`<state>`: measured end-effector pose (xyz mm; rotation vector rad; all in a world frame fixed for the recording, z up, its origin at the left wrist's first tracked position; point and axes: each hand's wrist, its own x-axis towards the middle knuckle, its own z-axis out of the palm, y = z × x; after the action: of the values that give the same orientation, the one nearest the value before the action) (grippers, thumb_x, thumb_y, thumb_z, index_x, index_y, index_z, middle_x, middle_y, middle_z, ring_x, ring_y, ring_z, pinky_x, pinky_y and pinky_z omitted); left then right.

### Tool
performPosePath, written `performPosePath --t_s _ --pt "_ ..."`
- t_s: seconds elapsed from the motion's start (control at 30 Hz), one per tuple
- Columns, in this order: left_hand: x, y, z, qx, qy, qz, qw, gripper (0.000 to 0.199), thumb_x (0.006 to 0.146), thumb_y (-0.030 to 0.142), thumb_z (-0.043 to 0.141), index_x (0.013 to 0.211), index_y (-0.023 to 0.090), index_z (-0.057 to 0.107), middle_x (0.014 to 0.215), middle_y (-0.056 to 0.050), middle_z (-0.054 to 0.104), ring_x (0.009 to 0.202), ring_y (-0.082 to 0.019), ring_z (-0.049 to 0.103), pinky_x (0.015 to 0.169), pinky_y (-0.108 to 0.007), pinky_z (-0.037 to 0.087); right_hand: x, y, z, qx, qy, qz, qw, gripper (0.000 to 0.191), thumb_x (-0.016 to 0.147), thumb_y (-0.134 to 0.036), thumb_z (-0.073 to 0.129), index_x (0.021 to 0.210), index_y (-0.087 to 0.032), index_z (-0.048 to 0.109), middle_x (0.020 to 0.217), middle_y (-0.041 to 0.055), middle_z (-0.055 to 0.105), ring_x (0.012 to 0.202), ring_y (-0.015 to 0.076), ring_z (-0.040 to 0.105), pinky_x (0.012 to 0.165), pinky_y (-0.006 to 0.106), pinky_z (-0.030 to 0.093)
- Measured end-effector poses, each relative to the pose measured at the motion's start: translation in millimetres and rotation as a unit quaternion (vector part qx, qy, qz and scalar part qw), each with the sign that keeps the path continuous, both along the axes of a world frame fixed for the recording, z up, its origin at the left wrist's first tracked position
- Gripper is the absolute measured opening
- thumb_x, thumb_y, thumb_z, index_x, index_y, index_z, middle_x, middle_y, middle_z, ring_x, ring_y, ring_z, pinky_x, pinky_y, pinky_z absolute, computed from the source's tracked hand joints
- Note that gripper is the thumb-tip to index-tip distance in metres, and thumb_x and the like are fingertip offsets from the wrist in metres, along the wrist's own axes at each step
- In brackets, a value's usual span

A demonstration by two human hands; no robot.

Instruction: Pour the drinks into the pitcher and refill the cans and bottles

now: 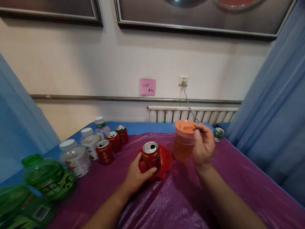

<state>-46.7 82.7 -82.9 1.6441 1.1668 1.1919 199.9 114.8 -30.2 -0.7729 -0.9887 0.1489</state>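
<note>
Steadying seems the step: the left hand (pixel 139 175) holds the can (pixel 152 157) on the red plate (pixel 167 161); beside the plate, whether the right hand (pixel 204 146) grips the pitcher (pixel 182 148) is unclear; lifting calls for firmness

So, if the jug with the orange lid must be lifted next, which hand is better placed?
Probably the right hand: it is beside the jug, fingertips near the orange lid. The left hand is around a red can.
</note>
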Motion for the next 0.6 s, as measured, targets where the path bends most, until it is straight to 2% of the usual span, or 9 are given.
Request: performPosePath --t_s 0.1,0.2,0.3,0.43,0.6 --pt "1.2 4.3 -1.7 0.004 0.03 0.048 0.998 0.073 0.069 0.045 0.085 0.132 0.017 0.06 0.127 -0.015 0.073 0.113 -0.034 0.071 0.099 -0.049 0.056 42.4 34.4 -6.7 -0.064 0.099 -0.132 0.984 0.035 0.086 -0.048 0.059 0.109 -0.022 0.057 0.109 0.0061 0.061 0.102 0.0204 0.062 0.091 0.037 0.05" --pt "0.1 9.7 -4.6 0.024 0.073 0.089 0.993 0.07 0.068 0.046 0.085 0.127 0.017 0.063 0.125 -0.015 0.074 0.115 -0.035 0.07 0.1 -0.051 0.055 76.7 62.2 -25.6 -0.119 0.125 -0.165 0.971 0.043 0.079 -0.055 0.064 0.105 -0.02 0.057 0.107 0.0071 0.061 0.101 0.0216 0.059 0.091 0.038 0.048" --pt "-1.2 14.0 -5.4 0.041 0.107 0.115 0.987 0.064 0.069 0.048 0.083 0.123 0.019 0.065 0.123 -0.012 0.075 0.114 -0.035 0.07 0.1 -0.051 0.055 90.4 75.3 -51.1 -0.165 0.124 -0.133 0.969 0.049 0.074 -0.068 0.064 0.087 -0.02 0.058 0.086 0.0036 0.062 0.083 0.0204 0.059 0.079 0.037 0.05" --pt "-0.8 16.5 -4.6 0.051 0.109 0.128 0.984 0.066 0.069 0.045 0.082 0.126 0.019 0.063 0.126 -0.011 0.074 0.114 -0.034 0.07 0.1 -0.048 0.055 86.8 76.5 -78.7 -0.201 0.108 -0.048 0.972 0.062 0.071 -0.082 0.059 0.069 -0.02 0.057 0.064 -0.0007 0.058 0.062 0.016 0.055 0.062 0.031 0.047" --pt "-0.4 17.0 -10.0 0.038 0.106 0.116 0.987 0.062 0.071 0.045 0.082 0.123 0.018 0.064 0.122 -0.011 0.075 0.109 -0.032 0.072 0.099 -0.048 0.055 81.8 75.4 -87.7 -0.207 0.131 0.014 0.969 0.064 0.067 -0.083 0.066 0.069 -0.019 0.056 0.058 -0.0043 0.053 0.053 0.0111 0.047 0.051 0.025 0.04"
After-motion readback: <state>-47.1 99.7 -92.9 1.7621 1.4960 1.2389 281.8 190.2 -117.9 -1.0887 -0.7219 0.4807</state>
